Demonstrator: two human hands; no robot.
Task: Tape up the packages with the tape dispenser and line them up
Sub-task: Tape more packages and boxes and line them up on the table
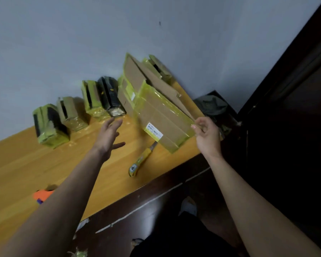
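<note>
Carton (156,115), big, yellow-taped, sits tilted at frame centre on wooden table (17,164), top flap up. Your right hand (206,134) pinches its near right edge. Your left hand (107,138) reaches out, fingers spread, holding nothing. 4 taped packages (50,125) lined along wall, upper left. Orange tape dispenser (42,195) lower left; yellow utility knife (139,162) just beside carton. Steady carton with both hands, press flap flat, then fetch dispenser.

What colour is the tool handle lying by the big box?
Yellow handle, clearest in the head view.
</note>
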